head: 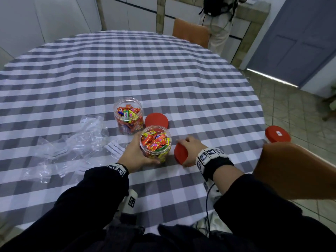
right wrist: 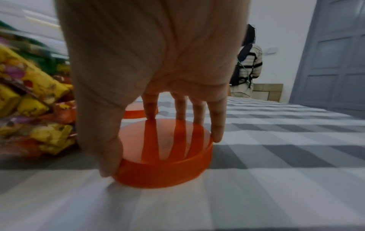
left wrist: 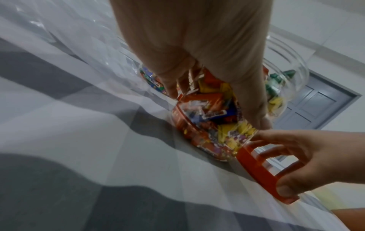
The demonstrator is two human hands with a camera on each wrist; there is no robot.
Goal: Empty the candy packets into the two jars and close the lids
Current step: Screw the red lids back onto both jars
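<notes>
Two clear plastic jars full of bright wrapped candies stand open on the checked tablecloth. My left hand (head: 134, 153) wraps around the near jar (head: 155, 142), thumb and fingers on its wall (left wrist: 207, 118). Just right of it, my right hand (head: 189, 151) grips a red lid (head: 180, 154) by its rim, thumb on one side and fingers on the other (right wrist: 164, 153), the lid low over the cloth. The far jar (head: 129, 115) stands behind with a second red lid (head: 156, 120) lying flat beside it.
Empty clear plastic packets (head: 72, 142) lie crumpled on the cloth to the left. A third red-lidded container (head: 277, 134) and a brown chair back (head: 298, 171) are at the table's right edge. A person (head: 220, 20) stands beyond the far chair.
</notes>
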